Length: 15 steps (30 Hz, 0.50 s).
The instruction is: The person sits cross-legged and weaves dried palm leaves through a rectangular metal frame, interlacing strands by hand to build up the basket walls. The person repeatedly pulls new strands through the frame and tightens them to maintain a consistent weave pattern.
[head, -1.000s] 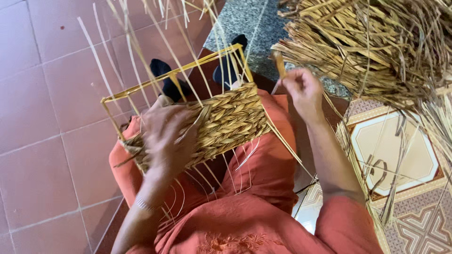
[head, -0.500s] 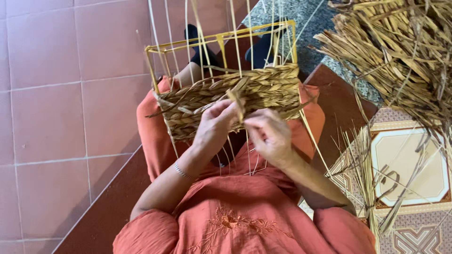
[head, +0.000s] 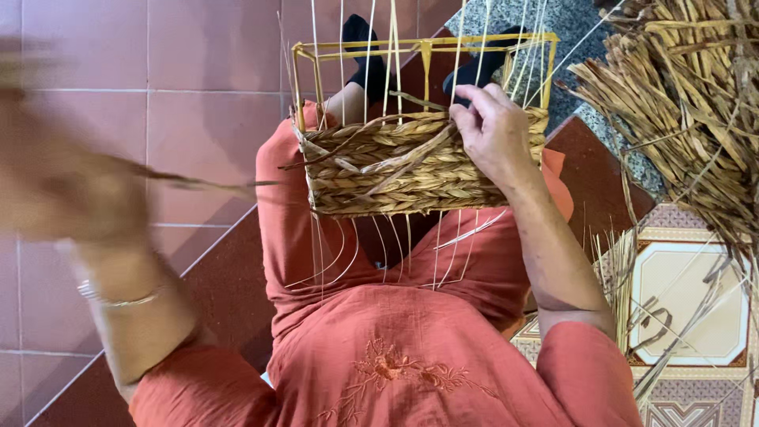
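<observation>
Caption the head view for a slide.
Right hand steadies half-woven basket on lap; blurred left hand pulls a strand aside.

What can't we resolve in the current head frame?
- Left hand: motion-blurred in the head view; its grip on the strand cannot be read.
- Right hand: fingertips curl over the woven basket rim; what they pinch is hidden.
- Basket interior: hidden by its near woven wall.
- Pile of dried fibre: cut off by the top and right edges.
- Feet: partly hidden behind the yellow frame.
</observation>
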Tool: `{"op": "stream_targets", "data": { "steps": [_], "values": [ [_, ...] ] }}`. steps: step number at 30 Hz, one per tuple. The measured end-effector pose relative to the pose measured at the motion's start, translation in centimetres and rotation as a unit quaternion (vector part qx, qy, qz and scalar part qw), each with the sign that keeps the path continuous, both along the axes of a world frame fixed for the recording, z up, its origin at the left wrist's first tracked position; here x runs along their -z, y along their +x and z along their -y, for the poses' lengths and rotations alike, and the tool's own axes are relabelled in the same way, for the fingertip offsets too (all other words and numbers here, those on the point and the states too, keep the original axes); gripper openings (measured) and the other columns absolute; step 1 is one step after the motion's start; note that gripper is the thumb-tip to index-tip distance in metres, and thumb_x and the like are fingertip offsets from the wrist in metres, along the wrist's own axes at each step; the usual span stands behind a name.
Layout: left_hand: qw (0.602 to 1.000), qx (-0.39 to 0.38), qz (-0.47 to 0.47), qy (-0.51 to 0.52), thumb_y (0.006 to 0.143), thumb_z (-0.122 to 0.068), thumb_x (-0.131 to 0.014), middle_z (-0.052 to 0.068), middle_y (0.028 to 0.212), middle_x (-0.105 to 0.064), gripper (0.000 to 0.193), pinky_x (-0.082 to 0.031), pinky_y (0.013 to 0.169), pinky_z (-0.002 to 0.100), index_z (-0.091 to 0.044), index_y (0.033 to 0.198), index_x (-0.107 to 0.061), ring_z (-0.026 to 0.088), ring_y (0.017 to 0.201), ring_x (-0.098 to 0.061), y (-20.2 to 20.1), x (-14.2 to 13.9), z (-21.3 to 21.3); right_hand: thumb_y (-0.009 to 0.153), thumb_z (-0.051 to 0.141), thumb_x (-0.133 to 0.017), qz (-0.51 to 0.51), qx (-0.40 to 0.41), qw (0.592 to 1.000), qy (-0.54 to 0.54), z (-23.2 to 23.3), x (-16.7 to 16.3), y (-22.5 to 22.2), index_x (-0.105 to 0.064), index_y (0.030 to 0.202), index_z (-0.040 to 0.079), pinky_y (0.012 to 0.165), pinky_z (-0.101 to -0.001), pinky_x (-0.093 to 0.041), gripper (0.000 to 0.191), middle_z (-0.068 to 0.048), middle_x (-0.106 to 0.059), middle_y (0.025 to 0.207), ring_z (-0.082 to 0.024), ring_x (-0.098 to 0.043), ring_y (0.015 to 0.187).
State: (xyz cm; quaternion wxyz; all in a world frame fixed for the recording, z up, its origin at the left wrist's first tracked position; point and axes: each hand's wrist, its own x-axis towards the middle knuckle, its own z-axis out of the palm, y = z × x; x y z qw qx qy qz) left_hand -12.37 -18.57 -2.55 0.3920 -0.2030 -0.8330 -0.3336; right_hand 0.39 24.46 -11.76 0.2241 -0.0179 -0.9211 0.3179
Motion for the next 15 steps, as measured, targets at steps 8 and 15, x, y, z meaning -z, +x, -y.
{"op": "stream_targets", "data": {
  "steps": [8,15],
  "values": [
    [0.935,0.327,0.08,-0.109,0.099,-0.008,-0.07,0.007,0.095,-0.057,0.003,-0.043,0.078,0.037,-0.009,0.102,-0.069,0.024,0.093,-0.053,2.7,7.3,-21.2,0.094,0.006,-0.079,0.013,-0.001,0.999,-0.038,-0.5,-0.3,1.3,-0.071,0.103,0.007,0.082,-0.0367,-0.054,0.012,-0.008,-0.069,0.098,-0.023,-0.068,0.091],
    [0.894,0.366,0.236,-0.106,0.091,-0.02,-0.074,0.004,0.088,-0.061,0.014,-0.042,0.083,0.041,-0.008,0.096,-0.07,0.024,0.09,-0.055,3.5,10.9,-27.1,0.094,0.0,-0.079,-0.005,-0.058,0.998,-0.039,-0.5,-1.8,3.1,-0.066,0.103,0.005,0.095,-0.0353,-0.057,0.017,-0.01,-0.074,0.121,-0.025,-0.071,0.11]
  ]
}}
